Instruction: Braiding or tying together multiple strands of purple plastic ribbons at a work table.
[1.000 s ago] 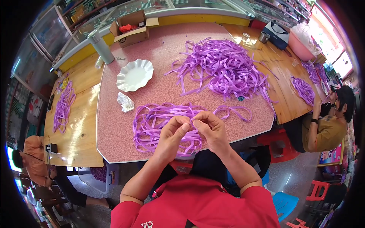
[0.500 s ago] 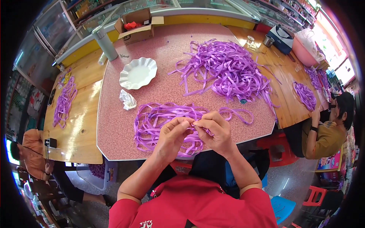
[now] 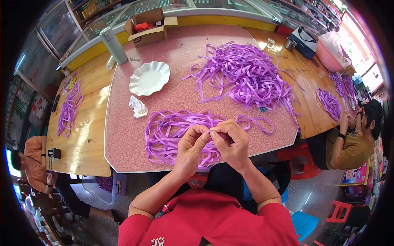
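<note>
Both hands meet at the fingertips above the near part of the pink speckled table (image 3: 123, 135). My left hand (image 3: 192, 146) pinches a bit of purple ribbon, thumb pressed to the fingers. Against it, my right hand (image 3: 231, 141) pinches the same ribbon; the fingers hide most of the held part. Under and beside the hands lies a loose bundle of looped purple ribbons (image 3: 164, 137). One ribbon loop (image 3: 262, 119) sticks out to the right of my right hand. Farther back on the right is a large tangled heap of purple ribbons (image 3: 250, 74).
Left of the heap stand a white scalloped dish (image 3: 150, 78), crumpled tissue (image 3: 138, 107), a grey-green flask (image 3: 115, 47) and an open cardboard box (image 3: 150, 33). Wooden tables flank both sides, with more ribbon bundles (image 3: 69, 108). One person (image 3: 349, 143) sits at the right, another (image 3: 35, 164) at the left.
My fingertips have come closer together, and my left hand has shifted slightly right. At the right, the other person's hands have risen a little. The ribbons on the table look unmoved.
</note>
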Action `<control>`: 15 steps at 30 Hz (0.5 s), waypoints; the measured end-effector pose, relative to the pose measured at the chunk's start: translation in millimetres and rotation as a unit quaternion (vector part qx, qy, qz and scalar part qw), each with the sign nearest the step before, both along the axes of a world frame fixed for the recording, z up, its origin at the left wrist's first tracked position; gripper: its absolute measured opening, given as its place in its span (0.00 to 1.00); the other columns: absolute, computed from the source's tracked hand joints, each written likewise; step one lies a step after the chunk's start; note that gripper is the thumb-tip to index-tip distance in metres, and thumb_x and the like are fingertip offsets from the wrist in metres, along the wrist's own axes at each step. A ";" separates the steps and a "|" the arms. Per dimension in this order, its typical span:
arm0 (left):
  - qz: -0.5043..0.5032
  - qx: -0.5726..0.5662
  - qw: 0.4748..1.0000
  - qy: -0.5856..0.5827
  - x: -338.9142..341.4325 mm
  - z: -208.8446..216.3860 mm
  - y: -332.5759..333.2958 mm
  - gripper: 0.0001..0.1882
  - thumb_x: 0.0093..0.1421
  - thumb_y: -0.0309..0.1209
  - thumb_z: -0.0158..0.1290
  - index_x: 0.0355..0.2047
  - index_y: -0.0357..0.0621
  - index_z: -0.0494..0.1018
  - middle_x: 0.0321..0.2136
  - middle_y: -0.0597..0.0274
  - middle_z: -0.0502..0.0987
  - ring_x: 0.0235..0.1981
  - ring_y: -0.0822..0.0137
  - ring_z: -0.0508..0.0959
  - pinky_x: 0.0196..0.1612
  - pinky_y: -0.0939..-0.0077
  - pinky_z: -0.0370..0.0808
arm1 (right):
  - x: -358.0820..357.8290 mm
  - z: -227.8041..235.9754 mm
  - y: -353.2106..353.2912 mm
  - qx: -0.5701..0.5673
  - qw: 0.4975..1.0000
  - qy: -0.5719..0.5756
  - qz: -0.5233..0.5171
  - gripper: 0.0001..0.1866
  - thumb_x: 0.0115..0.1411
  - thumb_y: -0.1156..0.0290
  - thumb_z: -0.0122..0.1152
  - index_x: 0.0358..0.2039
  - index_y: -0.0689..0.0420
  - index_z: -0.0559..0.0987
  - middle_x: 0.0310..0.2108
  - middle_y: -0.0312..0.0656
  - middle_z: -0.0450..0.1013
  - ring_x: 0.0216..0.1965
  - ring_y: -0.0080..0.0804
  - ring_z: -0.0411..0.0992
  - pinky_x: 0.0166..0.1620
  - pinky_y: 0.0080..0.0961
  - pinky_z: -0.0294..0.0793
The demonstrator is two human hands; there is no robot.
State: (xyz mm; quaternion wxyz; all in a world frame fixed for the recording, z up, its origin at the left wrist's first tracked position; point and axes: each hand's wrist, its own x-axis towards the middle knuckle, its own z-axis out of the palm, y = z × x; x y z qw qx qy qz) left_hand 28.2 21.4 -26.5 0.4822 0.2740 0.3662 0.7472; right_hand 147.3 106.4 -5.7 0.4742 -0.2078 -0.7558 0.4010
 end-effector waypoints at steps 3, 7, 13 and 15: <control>-0.011 -0.014 0.999 0.042 -4.1 -1.1 0.1 0.05 0.68 0.27 0.52 0.43 0.41 0.70 0.40 0.67 0.73 0.43 0.77 0.71 0.51 0.80 0.67 | 0.3 4.6 0.7 0.016 1.000 -0.005 0.018 0.04 0.57 0.83 0.64 0.33 0.61 0.80 0.31 0.35 0.72 0.26 0.15 0.66 0.27 0.15 0.63; 0.029 0.017 0.992 0.123 -4.6 -2.1 1.1 0.06 0.67 0.25 0.53 0.42 0.39 0.70 0.39 0.64 0.72 0.43 0.74 0.71 0.50 0.78 0.68 | 1.5 6.6 -2.1 -0.019 0.999 -0.004 0.041 0.04 0.57 0.81 0.64 0.33 0.62 0.78 0.30 0.37 0.72 0.26 0.18 0.67 0.26 0.17 0.64; 0.196 0.082 0.883 0.418 -11.2 -2.4 7.0 0.11 0.59 0.21 0.59 0.40 0.40 0.71 0.38 0.56 0.72 0.43 0.61 0.73 0.47 0.69 0.69 | 8.3 2.2 -3.0 -0.298 0.942 0.054 0.141 0.03 0.63 0.76 0.60 0.36 0.62 0.78 0.30 0.30 0.70 0.27 0.10 0.63 0.27 0.13 0.61; 0.235 0.093 0.825 0.506 -13.5 2.7 7.5 0.13 0.56 0.20 0.61 0.40 0.41 0.72 0.38 0.55 0.72 0.42 0.58 0.73 0.47 0.66 0.68 | 10.2 3.4 -2.3 -0.370 0.914 0.043 0.159 0.04 0.64 0.75 0.60 0.37 0.62 0.78 0.31 0.29 0.70 0.27 0.09 0.62 0.27 0.13 0.61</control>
